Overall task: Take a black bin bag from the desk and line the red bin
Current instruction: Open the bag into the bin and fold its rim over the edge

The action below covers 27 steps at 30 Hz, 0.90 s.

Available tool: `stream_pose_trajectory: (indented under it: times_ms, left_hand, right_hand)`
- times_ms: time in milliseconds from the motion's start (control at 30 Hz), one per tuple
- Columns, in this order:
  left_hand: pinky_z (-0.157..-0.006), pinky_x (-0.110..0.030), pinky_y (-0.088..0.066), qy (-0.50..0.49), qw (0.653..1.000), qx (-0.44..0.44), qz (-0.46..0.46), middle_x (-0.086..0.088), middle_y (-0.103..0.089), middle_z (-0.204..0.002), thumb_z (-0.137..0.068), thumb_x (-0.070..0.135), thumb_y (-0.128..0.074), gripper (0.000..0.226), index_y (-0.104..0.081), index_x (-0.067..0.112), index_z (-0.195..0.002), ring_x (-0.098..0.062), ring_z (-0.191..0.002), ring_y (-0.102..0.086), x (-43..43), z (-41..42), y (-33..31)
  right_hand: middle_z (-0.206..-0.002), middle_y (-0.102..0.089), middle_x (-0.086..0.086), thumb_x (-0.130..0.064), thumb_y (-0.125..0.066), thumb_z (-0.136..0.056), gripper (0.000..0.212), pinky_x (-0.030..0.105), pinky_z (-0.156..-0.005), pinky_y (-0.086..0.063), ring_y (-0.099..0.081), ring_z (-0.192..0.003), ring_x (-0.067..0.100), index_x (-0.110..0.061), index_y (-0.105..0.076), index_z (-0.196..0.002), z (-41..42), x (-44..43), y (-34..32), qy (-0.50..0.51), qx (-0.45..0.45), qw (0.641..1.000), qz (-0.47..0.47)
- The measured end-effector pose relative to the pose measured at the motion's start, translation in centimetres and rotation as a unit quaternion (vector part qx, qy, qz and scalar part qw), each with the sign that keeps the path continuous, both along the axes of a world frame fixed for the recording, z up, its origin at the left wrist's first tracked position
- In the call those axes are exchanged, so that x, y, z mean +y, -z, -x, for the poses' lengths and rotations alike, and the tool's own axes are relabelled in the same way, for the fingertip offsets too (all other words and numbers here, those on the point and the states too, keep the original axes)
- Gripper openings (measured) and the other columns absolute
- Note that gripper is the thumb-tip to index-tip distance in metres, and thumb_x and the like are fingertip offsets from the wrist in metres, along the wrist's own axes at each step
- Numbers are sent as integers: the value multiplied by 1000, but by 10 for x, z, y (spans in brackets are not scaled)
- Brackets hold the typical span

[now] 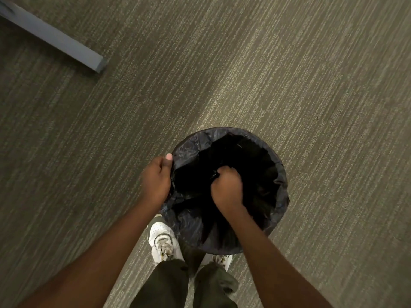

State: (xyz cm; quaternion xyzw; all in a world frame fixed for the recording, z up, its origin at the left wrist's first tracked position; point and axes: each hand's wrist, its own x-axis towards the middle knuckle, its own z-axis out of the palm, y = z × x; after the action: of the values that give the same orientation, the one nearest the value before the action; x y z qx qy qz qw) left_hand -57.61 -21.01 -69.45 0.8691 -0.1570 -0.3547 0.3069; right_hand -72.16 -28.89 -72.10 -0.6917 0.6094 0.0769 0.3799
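Note:
A black bin bag (275, 172) is draped over the whole rim of a round bin on the carpet just ahead of my feet. The bin itself is hidden under the bag, so no red shows. My left hand (156, 177) grips the bag at the rim's left side, thumb up. My right hand (226, 188) is a closed fist inside the bin's mouth, pinching a fold of the black plastic.
Striped grey-green carpet (289, 74) surrounds the bin. A grey bar (55, 40), like a desk foot, lies at the upper left. My white shoes (163, 242) and dark trousers stand right against the bin's near side.

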Motion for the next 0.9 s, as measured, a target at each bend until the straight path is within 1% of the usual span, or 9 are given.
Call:
stream_pose_trajectory:
  times_ms: [67,167,367,467,533,600,700,800,900]
  left_hand:
    - [-64,-42,-41,12,1000,-11,15,-20,-57,-74,-97,36,-40,44,-54,-2,-83,-24,-68,-50,2,0,2]
    - [-62,-40,-38,13,999,-4,34,-14,-50,-70,-97,32,-41,40,-51,-3,-81,-22,-66,-46,6,2,6]
    - [-69,-48,-44,5,999,11,46,-21,-55,-78,-97,31,-43,37,-53,-2,-84,-23,-71,-49,7,-1,12]
    - [-65,-40,-39,9,999,5,36,-21,-59,-80,-97,30,-42,35,-56,-1,-87,-21,-71,-51,6,-1,5]
    - [-61,-34,-35,14,1000,-8,16,-6,-59,-78,-97,33,-42,31,-57,6,-94,-18,-73,-53,4,-2,0]
    - [-71,-30,-40,48,997,-48,-20,-3,-62,-96,-95,37,-43,37,-54,8,-115,-22,-91,-57,5,-1,-4]
    - [-96,-44,-42,118,981,-134,-79,-19,-52,-128,-93,41,-44,56,-38,3,-133,-34,-119,-49,9,4,-10]
    - [-96,-50,-43,205,942,-235,-124,-20,-44,-138,-91,44,-41,62,-31,4,-137,-38,-121,-45,13,10,-17]
    - [-90,-51,-46,337,885,-286,-146,-16,-41,-145,-89,46,-40,65,-30,7,-140,-39,-120,-46,20,16,-14]
  right_hand:
    - [-122,-58,26,-6,-49,-85,35,43,-101,-43,-53,-116,41,3,-57,-118,-13,-6,47,27,76,989,-127]
    - [-145,-40,25,-15,-46,-94,49,42,-114,-28,-38,-134,39,2,-38,-139,-23,-14,95,39,108,969,-217]
    - [-150,-38,18,-20,-34,-100,45,46,-114,-30,-38,-136,35,-6,-37,-143,-26,-8,125,116,18,945,-306]
    - [-133,-55,23,-6,-40,-93,38,43,-107,-40,-50,-125,39,1,-53,-128,-28,-1,93,159,-25,954,-253]
    - [-126,-62,21,-3,-43,-87,39,37,-105,-39,-51,-124,36,-1,-61,-122,-20,7,52,121,-32,976,-179]
    - [-119,-68,15,-10,-47,-81,38,42,-104,-35,-46,-128,35,-10,-68,-113,-3,16,10,12,23,999,-23]
    - [-127,-58,16,-20,-56,-72,43,58,-100,-31,-34,-132,42,-15,-62,-114,32,18,-30,-61,143,963,222]
    - [-151,-23,28,-36,-60,-79,66,66,-102,-25,-13,-140,50,-22,-37,-140,71,-3,-35,-42,237,947,211]
    - [-152,-20,33,-50,-56,-83,75,66,-98,-32,-18,-139,52,-26,-23,-147,105,-18,-23,-115,271,939,176]
